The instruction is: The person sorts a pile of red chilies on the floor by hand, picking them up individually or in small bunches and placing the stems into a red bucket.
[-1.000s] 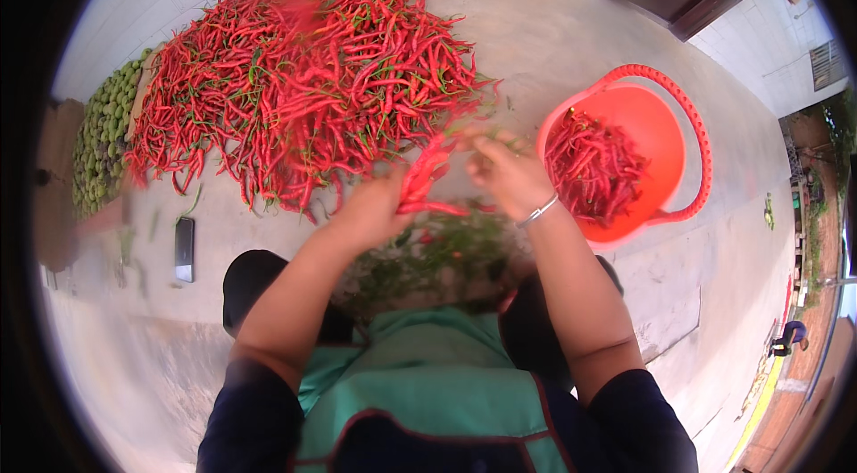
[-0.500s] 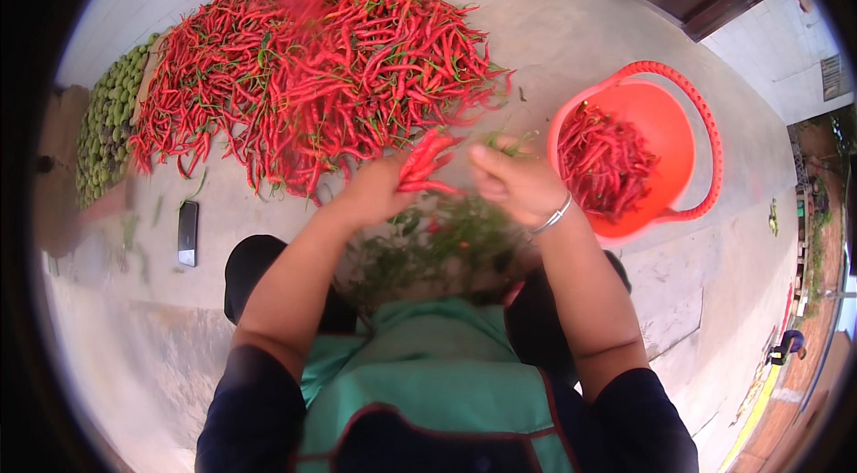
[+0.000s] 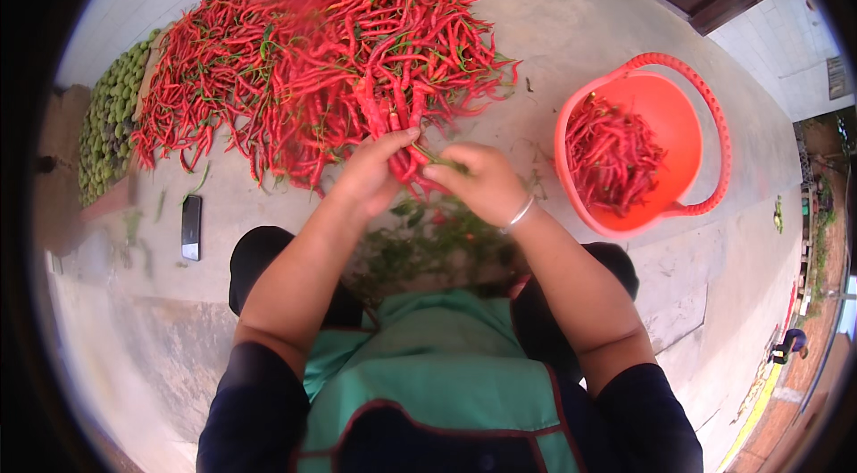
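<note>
The apron (image 3: 437,391) is plain green cloth, edged with narrow dark red trim (image 3: 559,403) that curves in one place and runs straighter elsewhere. Black trousers (image 3: 611,269) show on either side. The shirt (image 3: 415,455) is dark navy, with short sleeves (image 3: 253,409) in the same colour. A thin, shiny silver bracelet (image 3: 518,216) circles the right wrist (image 3: 530,225).

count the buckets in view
1: a red bucket, to the right of the right hand, with red peppers inside. Any beyond the dark rim would be hidden.
</note>
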A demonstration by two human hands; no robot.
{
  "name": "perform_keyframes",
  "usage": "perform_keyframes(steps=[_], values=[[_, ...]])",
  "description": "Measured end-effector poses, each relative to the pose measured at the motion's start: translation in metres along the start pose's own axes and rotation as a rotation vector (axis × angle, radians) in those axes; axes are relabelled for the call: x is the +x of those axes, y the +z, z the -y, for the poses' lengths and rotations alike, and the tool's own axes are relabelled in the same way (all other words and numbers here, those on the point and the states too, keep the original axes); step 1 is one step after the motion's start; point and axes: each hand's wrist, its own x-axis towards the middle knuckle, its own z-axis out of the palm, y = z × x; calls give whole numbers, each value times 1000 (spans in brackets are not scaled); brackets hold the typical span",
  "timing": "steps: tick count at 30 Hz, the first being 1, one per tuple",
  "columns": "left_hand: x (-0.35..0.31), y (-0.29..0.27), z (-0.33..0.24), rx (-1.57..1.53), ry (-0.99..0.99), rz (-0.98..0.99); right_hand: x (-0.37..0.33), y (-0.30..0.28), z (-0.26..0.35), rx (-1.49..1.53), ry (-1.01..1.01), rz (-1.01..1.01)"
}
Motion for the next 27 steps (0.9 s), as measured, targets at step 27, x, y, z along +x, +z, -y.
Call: perform_keyframes(steps=[27], values=[[-9, 25, -8, 15, 336, -236, 10, -2, -8, -198, -18, -284]])
